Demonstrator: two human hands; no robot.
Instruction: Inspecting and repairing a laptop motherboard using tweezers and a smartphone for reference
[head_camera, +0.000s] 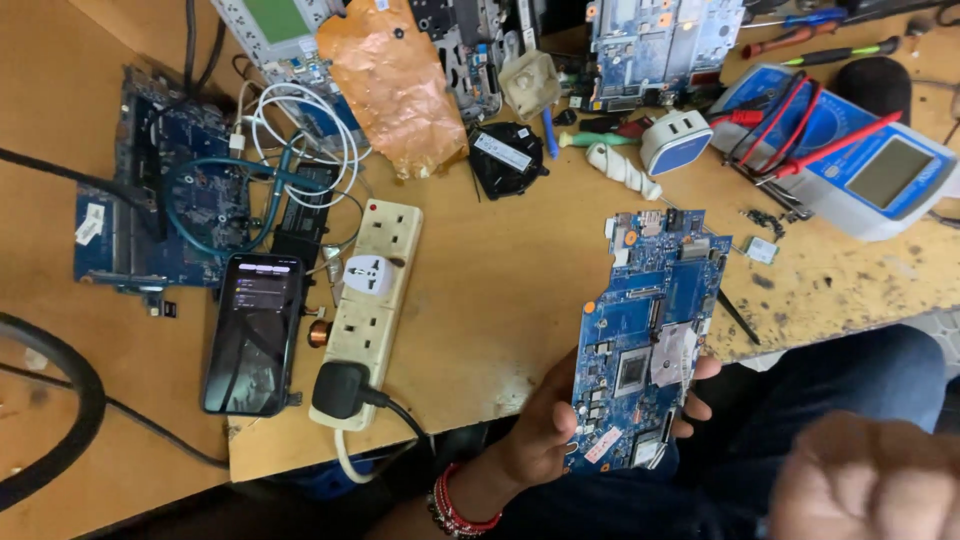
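At the far left of the worn wooden tabletop (500, 290) lies a flat blue circuit board (150, 190), crossed by a teal cable and a coil of white cord (320, 130). Just beside it rests a glossy black phone (252, 333), its screen dimly lit. Next comes a cream plastic power strip (375, 300), long and rectangular, with a white adapter and a black plug seated in it. Above sits a crinkled sheet of coppery foil (395, 85).

The left hand (560, 425), with red beaded bangles (455, 505) on the wrist, grips a slim blue laptop board (645, 335) by its lower end: thumb on the left edge, fingers (700, 405) wrapping from behind on the right. The board stands tilted, raised over the tabletop's front edge, studded with square chips and silver shields.

Further right, a blue-and-white multimeter (880, 180) lies with red probe leads across it. At the lower right, the right hand (870, 480) is a blur, curled loosely like a fist; whether it holds anything I cannot tell.
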